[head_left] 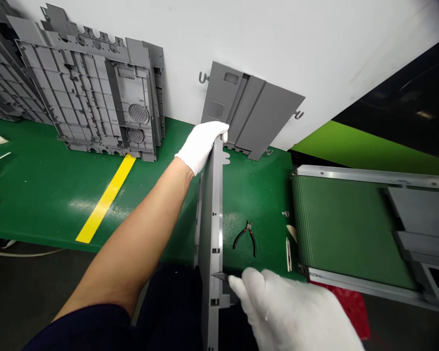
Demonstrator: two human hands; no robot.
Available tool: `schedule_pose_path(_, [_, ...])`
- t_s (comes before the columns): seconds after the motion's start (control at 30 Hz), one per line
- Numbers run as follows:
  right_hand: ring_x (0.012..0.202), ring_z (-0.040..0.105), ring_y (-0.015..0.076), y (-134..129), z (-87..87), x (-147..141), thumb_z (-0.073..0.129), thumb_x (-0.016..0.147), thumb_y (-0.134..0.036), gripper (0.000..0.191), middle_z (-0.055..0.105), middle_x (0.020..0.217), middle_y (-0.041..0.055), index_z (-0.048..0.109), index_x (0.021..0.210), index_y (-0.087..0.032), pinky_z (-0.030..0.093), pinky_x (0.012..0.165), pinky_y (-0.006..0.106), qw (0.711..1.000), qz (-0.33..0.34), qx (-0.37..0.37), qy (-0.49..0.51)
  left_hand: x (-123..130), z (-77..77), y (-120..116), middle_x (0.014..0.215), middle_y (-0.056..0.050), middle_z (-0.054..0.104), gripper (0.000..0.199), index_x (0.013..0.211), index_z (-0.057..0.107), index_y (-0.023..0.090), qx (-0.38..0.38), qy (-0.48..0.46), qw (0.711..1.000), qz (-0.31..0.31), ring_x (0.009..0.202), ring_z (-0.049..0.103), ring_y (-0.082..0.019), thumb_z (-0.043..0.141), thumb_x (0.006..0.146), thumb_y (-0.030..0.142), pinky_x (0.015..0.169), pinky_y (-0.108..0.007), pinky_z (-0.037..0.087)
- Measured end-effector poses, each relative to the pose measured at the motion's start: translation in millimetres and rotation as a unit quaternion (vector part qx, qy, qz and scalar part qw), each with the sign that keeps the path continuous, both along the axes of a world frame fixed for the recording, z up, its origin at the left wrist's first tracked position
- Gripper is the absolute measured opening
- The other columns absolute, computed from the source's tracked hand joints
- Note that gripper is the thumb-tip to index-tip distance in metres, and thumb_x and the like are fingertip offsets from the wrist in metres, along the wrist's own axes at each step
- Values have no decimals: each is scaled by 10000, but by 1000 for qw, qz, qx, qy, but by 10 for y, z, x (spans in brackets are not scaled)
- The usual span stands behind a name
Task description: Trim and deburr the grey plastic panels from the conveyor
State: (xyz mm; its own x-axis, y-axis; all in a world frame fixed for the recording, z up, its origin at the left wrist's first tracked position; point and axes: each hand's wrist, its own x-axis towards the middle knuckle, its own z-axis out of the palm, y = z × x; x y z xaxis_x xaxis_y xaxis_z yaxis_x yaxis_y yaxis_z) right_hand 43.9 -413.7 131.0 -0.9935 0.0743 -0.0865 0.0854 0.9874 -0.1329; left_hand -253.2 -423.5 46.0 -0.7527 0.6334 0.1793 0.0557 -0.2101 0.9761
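A grey plastic panel stands on edge in front of me, its narrow side with small slots facing up. My left hand, in a white glove, is closed around the panel's far end. In a white glove too, my right hand grips a knife with a pointed blade. The blade tip is at the panel's slotted edge, near its close end; the knife's handle is mostly hidden in the fist. Black-handled cutting pliers lie open on the green bench, right of the panel.
Several grey moulded panels lean on the white wall at left. Another grey panel rests there between hooks. A conveyor belt at right carries a grey part. Yellow tape crosses the bench; tweezers lie near the conveyor.
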Motion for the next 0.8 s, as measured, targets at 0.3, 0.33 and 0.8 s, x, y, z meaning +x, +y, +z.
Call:
schedule_pose_path(0.3, [281, 404, 125, 37, 3, 4, 419, 1005, -401, 391, 495, 428, -43, 436, 643, -255, 138, 357, 315, 1000, 15, 15, -5, 26, 26, 13, 559, -4, 497, 310, 589, 557, 190, -13, -8, 1000, -3, 578, 501, -141, 531, 871, 316, 686, -333, 447])
schedule_pose_path(0.33, [280, 414, 128, 39, -5, 6, 430, 1002, -408, 390, 500, 430, -43, 434, 643, -255, 131, 356, 318, 1000, 20, 16, -6, 19, 21, 13, 557, -6, 503, 310, 589, 556, 191, -14, -6, 1000, -1, 588, 510, -144, 534, 869, 321, 693, -333, 449])
schedule_pose_path(0.8, [295, 443, 157, 125, 74, -126, 589, 921, -393, 308, 538, 444, -19, 517, 649, -268, 58, 372, 356, 993, 84, 60, -57, -17, 3, 40, 561, -22, 529, 294, 625, 570, 188, -36, -37, 999, -12, 669, 551, -174, 588, 857, 367, 714, -326, 457])
